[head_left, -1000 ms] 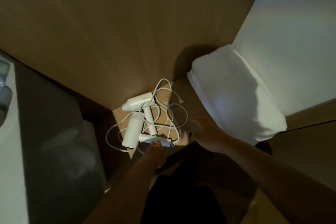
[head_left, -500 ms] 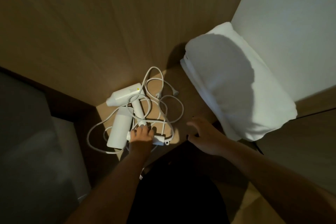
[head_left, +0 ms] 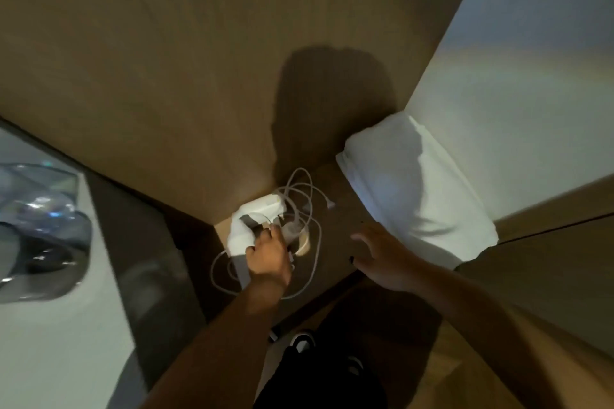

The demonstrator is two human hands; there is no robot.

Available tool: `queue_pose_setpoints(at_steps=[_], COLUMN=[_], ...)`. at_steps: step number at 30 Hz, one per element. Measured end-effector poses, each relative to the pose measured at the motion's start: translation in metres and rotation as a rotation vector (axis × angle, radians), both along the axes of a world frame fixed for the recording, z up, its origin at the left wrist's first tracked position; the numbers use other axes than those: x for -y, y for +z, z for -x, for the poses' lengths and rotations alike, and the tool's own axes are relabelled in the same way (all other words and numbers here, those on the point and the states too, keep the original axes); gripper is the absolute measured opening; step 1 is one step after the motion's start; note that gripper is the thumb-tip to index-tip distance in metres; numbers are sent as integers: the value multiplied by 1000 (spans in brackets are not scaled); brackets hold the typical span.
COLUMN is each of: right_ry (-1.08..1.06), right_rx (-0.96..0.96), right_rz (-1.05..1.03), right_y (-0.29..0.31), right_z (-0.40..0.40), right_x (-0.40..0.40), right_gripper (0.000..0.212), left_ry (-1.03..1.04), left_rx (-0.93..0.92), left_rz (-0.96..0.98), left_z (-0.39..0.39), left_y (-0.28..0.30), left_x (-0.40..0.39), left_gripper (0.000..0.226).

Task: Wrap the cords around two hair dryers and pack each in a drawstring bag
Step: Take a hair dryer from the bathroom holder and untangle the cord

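Note:
Two white hair dryers lie tangled in white cords [head_left: 312, 209] on a small wooden table [head_left: 342, 242] by the wood wall. My left hand [head_left: 269, 259] grips the handle of the near hair dryer [head_left: 241, 237], whose barrel is tipped up off the table. The far hair dryer [head_left: 265, 207] lies behind it against the wall. My right hand [head_left: 378, 254] hovers over the table's right part with fingers spread, holding nothing. No drawstring bag shows.
A white pillow [head_left: 415, 189] leans at the table's right against a pale wall. A dark cabinet side [head_left: 139, 242] and a white counter with a shiny basin [head_left: 40, 236] are at the left. My dark trousers and shoes [head_left: 302, 342] are below.
My left hand has closed on the near dryer's handle and raised it, so its barrel is tilted up. My right hand moved slightly forward. The camera view shifted and blurred.

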State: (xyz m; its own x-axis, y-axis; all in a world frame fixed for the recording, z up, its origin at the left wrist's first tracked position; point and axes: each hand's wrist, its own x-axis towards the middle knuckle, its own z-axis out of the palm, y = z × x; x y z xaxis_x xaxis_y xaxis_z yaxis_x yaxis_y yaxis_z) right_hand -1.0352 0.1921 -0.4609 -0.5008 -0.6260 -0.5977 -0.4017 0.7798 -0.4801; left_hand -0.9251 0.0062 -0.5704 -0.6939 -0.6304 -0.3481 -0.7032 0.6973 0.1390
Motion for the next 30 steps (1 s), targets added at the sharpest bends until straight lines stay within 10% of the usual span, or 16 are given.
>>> queue_pose_setpoints(at_steps=[6, 12, 18, 30], right_ry=[-29, -100, -112, -152], right_rx=[-78, -158, -268, 63], right_rz=[53, 289, 520, 918], right_y=[77, 125, 162, 238], right_z=[5, 10, 0, 11], right_x=[21, 31, 40, 94], right_gripper=[54, 76, 71, 53], left_ry=[-118, -325, -441, -357], left_rx=[-120, -645, -539, -946], left_rz=[-85, -400, -582, -818], left_z=[9, -11, -20, -34], left_y=[81, 158, 225, 345], left_x=[-1, -1, 17, 26], left_gripper=[30, 29, 47, 48])
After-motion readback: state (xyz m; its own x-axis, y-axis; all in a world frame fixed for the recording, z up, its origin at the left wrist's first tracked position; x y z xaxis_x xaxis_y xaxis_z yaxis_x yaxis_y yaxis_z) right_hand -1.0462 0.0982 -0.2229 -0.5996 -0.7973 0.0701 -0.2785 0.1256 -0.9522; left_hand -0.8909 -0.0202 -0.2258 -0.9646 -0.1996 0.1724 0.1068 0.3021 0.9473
